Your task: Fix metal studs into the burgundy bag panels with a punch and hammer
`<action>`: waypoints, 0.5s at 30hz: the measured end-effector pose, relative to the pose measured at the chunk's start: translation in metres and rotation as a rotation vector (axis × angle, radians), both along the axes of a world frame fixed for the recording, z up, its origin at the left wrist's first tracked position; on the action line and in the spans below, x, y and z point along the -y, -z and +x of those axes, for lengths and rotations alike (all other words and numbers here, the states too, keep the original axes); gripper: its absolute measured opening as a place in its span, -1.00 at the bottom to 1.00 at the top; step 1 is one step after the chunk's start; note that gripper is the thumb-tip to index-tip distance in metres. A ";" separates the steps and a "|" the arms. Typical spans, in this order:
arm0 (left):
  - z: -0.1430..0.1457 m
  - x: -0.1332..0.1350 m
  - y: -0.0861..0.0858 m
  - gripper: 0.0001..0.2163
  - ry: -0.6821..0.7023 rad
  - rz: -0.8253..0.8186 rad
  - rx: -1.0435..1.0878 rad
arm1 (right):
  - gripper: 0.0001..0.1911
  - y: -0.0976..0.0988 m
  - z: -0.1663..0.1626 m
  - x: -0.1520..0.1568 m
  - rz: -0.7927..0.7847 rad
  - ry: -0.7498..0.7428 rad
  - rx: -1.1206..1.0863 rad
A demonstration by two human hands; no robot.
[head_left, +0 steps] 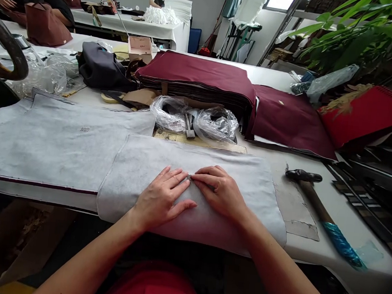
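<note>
The gray sheet (pixel 46 146) left of the left hand (pixel 163 197) already has a dark patch (pixel 85 129). That hand lies flat, holding nothing. Between the hands, a small piece (pixel 189 177) on the front sheet (pixel 258 185) seems not done. I can't tell if the right hand (pixel 224 193) pinches it.

From between the left hand (pixel 165 195) and right hand (pixel 224 193), low, flat room runs out over the grey panel (pixel 50 147) at 9 o'clock, as far as the dark bag (pixel 99 67) near 10. At 12 o'clock, two plastic-wrapped bundles (pixel 215 122) and then the thick maroon stack (pixel 199 71) block the way. Toward 3 o'clock a hand could slide across to the hammer (pixel 315 200), its handle slanting toward 4.
</note>
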State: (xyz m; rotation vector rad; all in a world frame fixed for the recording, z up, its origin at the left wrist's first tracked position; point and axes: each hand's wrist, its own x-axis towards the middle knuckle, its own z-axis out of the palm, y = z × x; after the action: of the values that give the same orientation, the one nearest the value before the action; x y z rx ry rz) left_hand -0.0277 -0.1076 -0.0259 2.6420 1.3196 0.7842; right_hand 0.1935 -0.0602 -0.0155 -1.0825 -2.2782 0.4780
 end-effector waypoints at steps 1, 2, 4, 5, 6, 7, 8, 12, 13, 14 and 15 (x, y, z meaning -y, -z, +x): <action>0.000 0.000 0.000 -0.52 0.001 0.000 -0.006 | -0.75 0.000 0.000 0.002 0.014 -0.001 0.020; 0.000 0.000 0.000 -0.52 0.001 0.001 -0.013 | -0.73 0.000 0.000 0.005 0.036 -0.001 0.058; 0.001 0.000 0.000 -0.51 0.003 0.005 -0.029 | -0.67 0.000 0.000 0.015 0.102 0.003 0.164; 0.002 0.000 0.000 -0.51 0.005 0.008 -0.038 | -0.64 -0.001 0.000 0.021 0.136 0.005 0.225; 0.002 0.000 0.000 -0.52 0.005 0.012 -0.045 | -0.60 -0.002 0.001 0.027 0.167 0.009 0.277; 0.002 0.000 -0.001 -0.53 0.005 0.016 -0.049 | -0.56 -0.004 0.001 0.031 0.187 0.010 0.316; 0.003 0.000 -0.002 -0.53 0.004 0.019 -0.052 | -0.53 -0.006 0.002 0.033 0.192 0.007 0.336; 0.004 0.000 -0.004 -0.56 0.000 0.014 -0.054 | -0.62 -0.025 0.011 0.002 0.065 -0.060 0.243; 0.004 0.000 -0.004 -0.57 -0.001 0.013 -0.051 | -0.66 -0.031 0.014 -0.017 0.039 -0.030 0.188; 0.005 0.000 -0.003 -0.58 -0.004 0.017 -0.045 | -0.69 -0.038 0.017 -0.040 0.019 0.036 0.140; 0.005 -0.001 -0.003 -0.59 -0.007 0.025 -0.037 | -0.70 -0.045 0.019 -0.065 0.006 0.126 0.108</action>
State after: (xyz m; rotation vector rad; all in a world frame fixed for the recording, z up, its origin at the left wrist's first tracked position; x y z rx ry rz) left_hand -0.0229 -0.1069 -0.0232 2.6849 1.3367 0.7616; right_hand 0.2121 0.0044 0.0295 -1.2679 -2.2841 0.3702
